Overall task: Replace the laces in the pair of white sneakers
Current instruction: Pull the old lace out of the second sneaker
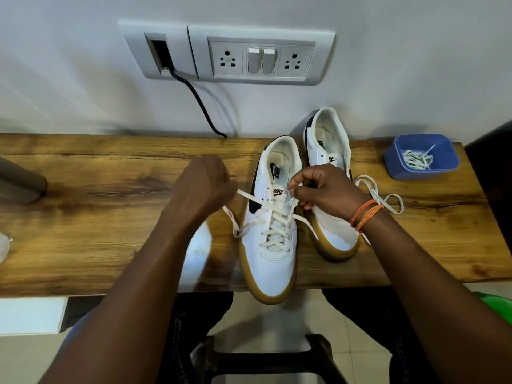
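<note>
Two white sneakers with tan soles stand side by side on the wooden table [110,189]. The nearer sneaker [273,256] is laced with a cream lace [274,225], and its toe hangs over the table's front edge. My left hand [205,184] grips one lace end, pulled taut to the left. My right hand [324,189] pinches the other lace end at the top eyelets by the tongue. The second sneaker [328,151] lies to the right, partly hidden under my right wrist. A loose lace [385,198] loops beside it.
A blue plastic tub [421,156] holding a bundled lace sits at the table's right end. A black cable [199,103] hangs from the wall socket panel [260,56] down to the table. A dark stool [266,358] stands below, between my knees.
</note>
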Available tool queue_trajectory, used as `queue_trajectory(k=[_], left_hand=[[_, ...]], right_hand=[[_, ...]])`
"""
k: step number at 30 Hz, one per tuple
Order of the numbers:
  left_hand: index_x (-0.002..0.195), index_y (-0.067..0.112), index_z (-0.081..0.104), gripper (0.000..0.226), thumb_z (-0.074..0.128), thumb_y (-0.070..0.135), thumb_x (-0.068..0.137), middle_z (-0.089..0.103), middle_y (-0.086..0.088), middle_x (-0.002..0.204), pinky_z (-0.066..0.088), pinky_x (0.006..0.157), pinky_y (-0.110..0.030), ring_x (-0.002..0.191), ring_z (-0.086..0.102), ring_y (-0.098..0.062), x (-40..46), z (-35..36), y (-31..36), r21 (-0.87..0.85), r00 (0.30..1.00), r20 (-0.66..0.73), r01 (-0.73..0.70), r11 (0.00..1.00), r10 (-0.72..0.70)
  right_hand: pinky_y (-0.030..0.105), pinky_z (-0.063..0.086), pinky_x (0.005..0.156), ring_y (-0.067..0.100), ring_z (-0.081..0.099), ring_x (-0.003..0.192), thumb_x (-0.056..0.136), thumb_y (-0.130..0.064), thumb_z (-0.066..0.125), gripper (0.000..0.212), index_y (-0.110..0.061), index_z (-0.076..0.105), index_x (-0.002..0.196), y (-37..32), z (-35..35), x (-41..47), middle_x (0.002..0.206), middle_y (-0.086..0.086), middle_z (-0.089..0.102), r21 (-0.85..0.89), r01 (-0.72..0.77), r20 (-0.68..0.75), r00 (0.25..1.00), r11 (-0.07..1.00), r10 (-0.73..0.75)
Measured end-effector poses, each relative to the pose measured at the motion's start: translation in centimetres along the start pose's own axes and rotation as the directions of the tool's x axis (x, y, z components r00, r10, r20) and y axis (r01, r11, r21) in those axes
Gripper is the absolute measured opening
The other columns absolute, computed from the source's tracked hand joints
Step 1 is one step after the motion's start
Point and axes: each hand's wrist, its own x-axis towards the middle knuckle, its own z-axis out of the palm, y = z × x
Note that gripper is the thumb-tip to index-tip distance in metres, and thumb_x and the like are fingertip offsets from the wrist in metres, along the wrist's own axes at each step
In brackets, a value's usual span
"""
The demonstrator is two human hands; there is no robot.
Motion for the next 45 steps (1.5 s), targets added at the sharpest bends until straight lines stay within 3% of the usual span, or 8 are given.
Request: queue_trajectory(k=[6,10,18,28,34,37,40,45], left_hand=[[0.094,0.025,0.071,0.014,0.064,0.021,0.082,0.052,0.019,0.064,0.05,0.071,-0.031,0.075,0.059,-0.013,-1.5,2.5,3.9,-0.112,0.925,0.132,-0.343,0.933,0.356],[0.089,0.019,0.077,0.02,0.059,0.02,0.081,0.071,0.002,0.081,0.051,0.065,-0.032,0.078,0.066,-0.021,-2.4,4.4,4.3,-0.034,0.86,0.21,-0.469,0.883,0.465],[0.055,0.011,0.062,0.022,0.065,0.029,0.067,0.058,-0.001,0.058,0.045,0.059,-0.033,0.063,0.057,-0.018,-0.6,-0.4,2.6,-0.066,0.958,0.192,-0.202,0.977,0.211],[0.076,0.021,0.065,0.009,0.073,0.024,0.075,0.064,-0.002,0.086,0.052,0.068,-0.032,0.077,0.058,-0.016,0.6,-0.7,-1.9,0.36,0.917,0.378,-0.02,0.933,-0.126],[0.126,0.028,0.061,0.06,0.057,-0.008,0.079,0.043,0.002,0.125,0.05,0.076,-0.032,0.098,0.053,-0.017,-0.2,1.2,2.2,-0.169,0.93,0.18,-0.292,0.941,0.321],[0.118,0.024,0.071,0.048,0.061,-0.008,0.082,0.045,0.002,0.142,0.036,0.076,-0.019,0.105,0.056,-0.017,-0.3,2.1,2.7,-0.08,0.847,0.306,-0.432,0.898,0.435],[0.104,0.017,0.076,0.033,0.07,-0.003,0.078,0.057,0.001,0.139,0.04,0.082,-0.02,0.111,0.062,-0.021,-0.2,2.2,2.3,-0.076,0.873,0.225,-0.427,0.901,0.433],[0.108,0.005,0.073,0.036,0.068,-0.01,0.076,0.071,-0.004,0.119,0.05,0.07,-0.026,0.095,0.068,-0.018,-0.3,1.9,2.0,-0.222,0.899,0.184,-0.357,0.907,0.398]], right_hand=[[0.031,0.06,0.065,0.024,0.07,0.065,0.087,-0.007,0.067,0.009,-0.013,0.073,0.091,0.0,0.2,0.0,0.075,0.014,0.071,-0.01,0.003,-0.015,1.0,1.0,-0.003],[0.031,0.06,0.065,0.022,0.07,0.063,0.086,-0.008,0.068,0.008,-0.013,0.073,0.09,0.0,0.2,0.1,0.073,0.012,0.07,-0.026,0.01,-0.013,1.0,1.0,-0.011],[0.034,0.06,0.065,0.021,0.068,0.062,0.086,-0.004,0.066,0.011,-0.011,0.073,0.09,0.1,-0.2,0.0,0.076,0.019,0.07,0.021,-0.01,0.019,1.0,1.0,0.009],[0.033,0.057,0.058,0.024,0.064,0.056,0.091,-0.011,0.062,0.014,-0.01,0.076,0.091,-0.7,0.0,-0.6,0.068,0.005,0.069,-0.044,-0.013,0.026,1.0,0.999,0.014],[0.024,0.047,0.039,0.021,0.062,0.044,0.09,-0.023,0.066,0.008,-0.018,0.073,0.088,-1.7,2.7,-2.4,0.062,0.004,0.067,-0.139,0.0,0.073,0.997,0.99,0.011],[0.026,0.05,0.042,0.021,0.064,0.047,0.089,-0.02,0.067,0.005,-0.02,0.072,0.087,-1.8,3.9,-2.8,0.066,0.006,0.07,-0.181,-0.026,0.076,0.996,0.983,0.04],[0.025,0.052,0.059,0.011,0.066,0.06,0.087,-0.014,0.068,0.006,-0.016,0.073,0.084,-1.9,4.4,-3.3,0.075,-0.001,0.072,-0.199,0.049,-0.015,0.998,0.979,-0.053],[0.023,0.038,0.044,0.008,0.038,0.033,0.09,-0.002,0.057,0.011,-0.003,0.067,0.084,-0.3,3.7,-6.3,0.041,-0.007,0.046,0.454,-0.256,-0.051,0.949,0.854,0.311]])
